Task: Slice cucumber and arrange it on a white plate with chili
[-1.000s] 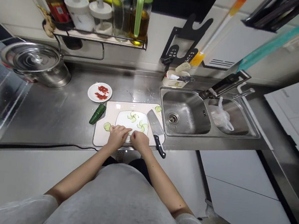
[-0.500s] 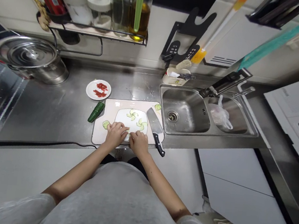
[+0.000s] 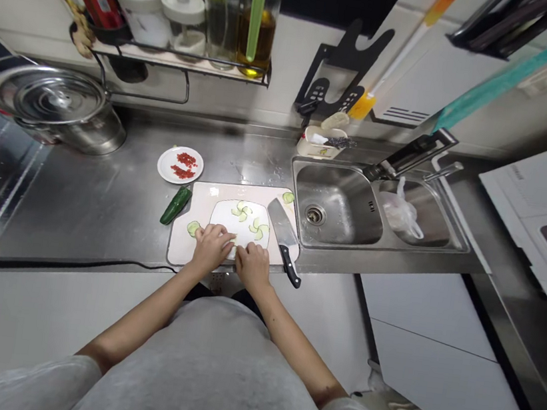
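Observation:
A white square plate point(image 3: 222, 210) lies on a pale cutting board point(image 3: 201, 195), carrying cucumber slices point(image 3: 259, 229) fanned into two pinwheel shapes. At the plate's near edge, my left hand point(image 3: 212, 245) has its fingers bent and closed on a small cucumber slice point(image 3: 234, 239), mostly hidden by the fingertips. Just beside it, my right hand point(image 3: 253, 264) is also closed, its fingertips pinched together at the same spot. A cleaver point(image 3: 283, 226) with a black handle rests on the board's right side. Single cucumber rounds point(image 3: 193, 228) sit at the board's left edge and upper right corner.
A cucumber piece point(image 3: 175, 205) lies left of the board, below a small white plate point(image 3: 162, 165) of chopped red bits. A lidded steel pot point(image 3: 86, 130) stands at far left. The double sink point(image 3: 334, 240) is on the right, with a plastic bag point(image 3: 400, 215). Bottles line a rack point(image 3: 185, 67) above.
My right hand has shifted very slightly left and down at the plate's near edge. My left hand stays in place, and the slices, cleaver and board look the same.

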Tool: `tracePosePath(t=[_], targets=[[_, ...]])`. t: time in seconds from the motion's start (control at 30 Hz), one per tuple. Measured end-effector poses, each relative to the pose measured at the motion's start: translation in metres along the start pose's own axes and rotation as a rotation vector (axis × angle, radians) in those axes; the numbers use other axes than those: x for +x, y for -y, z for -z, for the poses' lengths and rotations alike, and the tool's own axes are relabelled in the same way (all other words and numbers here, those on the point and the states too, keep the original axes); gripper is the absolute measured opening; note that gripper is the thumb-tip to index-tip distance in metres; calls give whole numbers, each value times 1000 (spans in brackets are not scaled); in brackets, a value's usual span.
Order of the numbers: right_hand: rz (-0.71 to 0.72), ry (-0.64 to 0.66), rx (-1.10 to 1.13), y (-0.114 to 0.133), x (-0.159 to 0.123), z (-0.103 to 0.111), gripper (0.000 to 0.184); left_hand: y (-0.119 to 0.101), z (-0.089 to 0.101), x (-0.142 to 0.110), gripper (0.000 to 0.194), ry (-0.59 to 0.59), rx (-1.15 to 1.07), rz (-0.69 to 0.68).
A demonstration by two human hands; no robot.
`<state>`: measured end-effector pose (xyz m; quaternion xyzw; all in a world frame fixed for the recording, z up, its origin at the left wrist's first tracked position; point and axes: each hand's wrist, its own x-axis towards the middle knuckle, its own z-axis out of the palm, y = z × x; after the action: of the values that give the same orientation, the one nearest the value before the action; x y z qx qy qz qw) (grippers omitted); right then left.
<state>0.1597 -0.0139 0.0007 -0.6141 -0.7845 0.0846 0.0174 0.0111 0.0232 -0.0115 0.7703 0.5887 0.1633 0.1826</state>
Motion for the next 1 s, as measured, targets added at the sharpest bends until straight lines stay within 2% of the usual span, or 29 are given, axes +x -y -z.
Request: tracePosePath(t=[0.13,0.3,0.4,0.5,0.67,1.0], targets=[[-47,-75,72,-2,-1,2,22,-1,4,0,23,-20,-40,48],[-315,-209,258,-24,-4,13,25,11,20,-4,22,-114,-73,221],[-472,-167,358,-41,-6,17,27,21,30,-10,17,-81,-101,278],[-552,-71,444,-51,-7,16,33,26,34,-17,13,-22,-121,356],[-537,-34,554,-54,-4,5,33,23,28,-26,14,58,-234,435],[-523,-46,592,-60,4,4,37,19,21,-27,14,48,-298,446]])
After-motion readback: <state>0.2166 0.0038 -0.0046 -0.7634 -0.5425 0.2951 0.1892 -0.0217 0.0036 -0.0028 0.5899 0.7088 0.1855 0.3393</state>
